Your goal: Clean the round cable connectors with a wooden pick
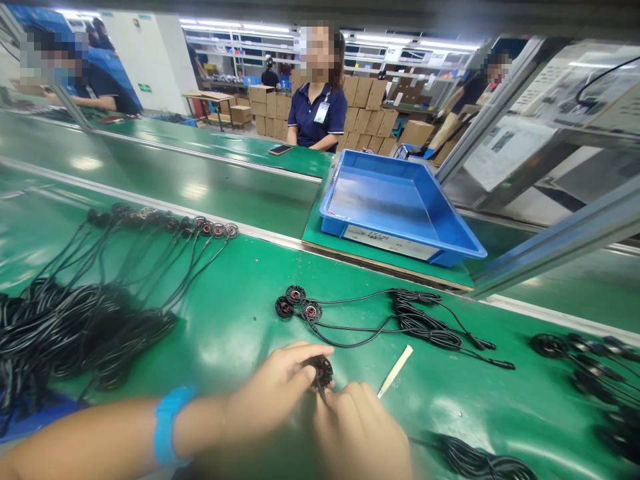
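My left hand (273, 393), with a blue wristband, pinches a small round black part with red inside (321, 370) near the front of the green bench. My right hand (357, 430) is closed beside it, its fingertips touching the part's lower side and its black cable. Just beyond lie three similar round parts (297, 305) with coiled black cables (425, 323). A pale flat stick (395, 371) rests on the bench right of my hands.
A long row of round parts (200, 227) with heaped black cables (75, 327) fills the left. More cabled parts (585, 360) lie at the right. A blue tray (400, 207) stands behind. A person in a dark polo (317, 113) sits across the conveyor.
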`<state>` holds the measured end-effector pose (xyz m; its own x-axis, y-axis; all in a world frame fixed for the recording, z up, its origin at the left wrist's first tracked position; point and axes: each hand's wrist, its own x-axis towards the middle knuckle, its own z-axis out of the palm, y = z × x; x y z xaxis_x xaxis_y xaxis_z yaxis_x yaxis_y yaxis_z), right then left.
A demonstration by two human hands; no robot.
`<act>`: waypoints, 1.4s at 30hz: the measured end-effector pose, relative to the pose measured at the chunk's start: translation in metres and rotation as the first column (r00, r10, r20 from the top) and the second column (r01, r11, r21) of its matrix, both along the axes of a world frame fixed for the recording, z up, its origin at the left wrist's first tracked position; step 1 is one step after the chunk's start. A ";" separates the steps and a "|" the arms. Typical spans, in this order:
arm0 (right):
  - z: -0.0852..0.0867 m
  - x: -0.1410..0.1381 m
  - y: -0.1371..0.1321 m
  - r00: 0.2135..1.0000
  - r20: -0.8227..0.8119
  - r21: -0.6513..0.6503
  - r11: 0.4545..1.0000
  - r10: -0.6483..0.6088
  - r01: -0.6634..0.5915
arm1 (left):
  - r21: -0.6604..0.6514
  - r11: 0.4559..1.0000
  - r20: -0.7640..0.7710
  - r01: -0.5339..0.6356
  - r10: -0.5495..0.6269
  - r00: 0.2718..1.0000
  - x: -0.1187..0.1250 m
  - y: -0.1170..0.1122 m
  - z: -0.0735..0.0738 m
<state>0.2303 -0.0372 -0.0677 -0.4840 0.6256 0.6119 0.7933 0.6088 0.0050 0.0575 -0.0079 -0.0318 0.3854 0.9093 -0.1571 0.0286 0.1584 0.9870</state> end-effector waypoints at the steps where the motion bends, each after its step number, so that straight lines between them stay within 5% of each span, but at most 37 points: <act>1: 0.000 0.000 0.000 1.000 -0.004 0.000 1.000 0.001 -0.001 | 0.004 1.000 0.014 0.002 -0.002 1.000 0.000 0.000 0.000; 19: -0.001 0.002 0.000 0.999 -0.018 -0.042 0.999 -0.035 0.034 | -0.137 0.989 0.166 0.050 -0.027 0.986 -0.001 0.001 -0.002; 31: 0.004 0.001 0.000 0.997 -0.063 -0.067 0.997 -0.036 0.032 | -0.084 0.995 0.044 0.058 -0.055 0.998 -0.001 0.003 -0.006; 42: 0.008 0.000 0.001 0.976 -0.178 -0.230 0.970 -0.124 0.081 | -0.168 0.979 0.108 0.112 -0.094 0.990 -0.009 0.004 -0.002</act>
